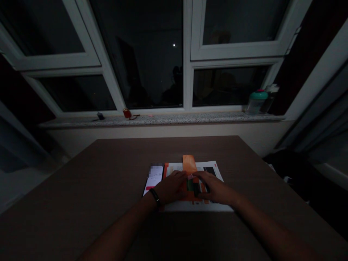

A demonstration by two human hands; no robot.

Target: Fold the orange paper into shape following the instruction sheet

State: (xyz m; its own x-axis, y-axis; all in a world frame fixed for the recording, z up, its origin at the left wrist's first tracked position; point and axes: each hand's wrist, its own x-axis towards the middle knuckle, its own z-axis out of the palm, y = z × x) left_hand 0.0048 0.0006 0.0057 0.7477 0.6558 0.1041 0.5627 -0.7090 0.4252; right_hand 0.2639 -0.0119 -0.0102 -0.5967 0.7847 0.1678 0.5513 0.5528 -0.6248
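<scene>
An orange paper strip (189,163) lies lengthwise over a printed booklet or sheet (201,207) with white, orange and dark areas. My left hand (171,186), with a dark band on the wrist, rests flat over the left part of the paper, its fingertips at the strip's edge. From the other side my right hand (216,189) reaches in, thumb and index finger spread apart, the index tip beside a small pink piece (190,177). Between the hands, green and dark printed patches show. To the left, a phone with a lit screen (154,177) lies partly behind my left wrist.
The brown table (108,174) ends before a wall and a speckled stone windowsill (174,119). On the sill stand a bottle with a teal lid (258,98), a small red jar (126,113) and a small dark item (100,115). Dark windows rise behind; the light is dim.
</scene>
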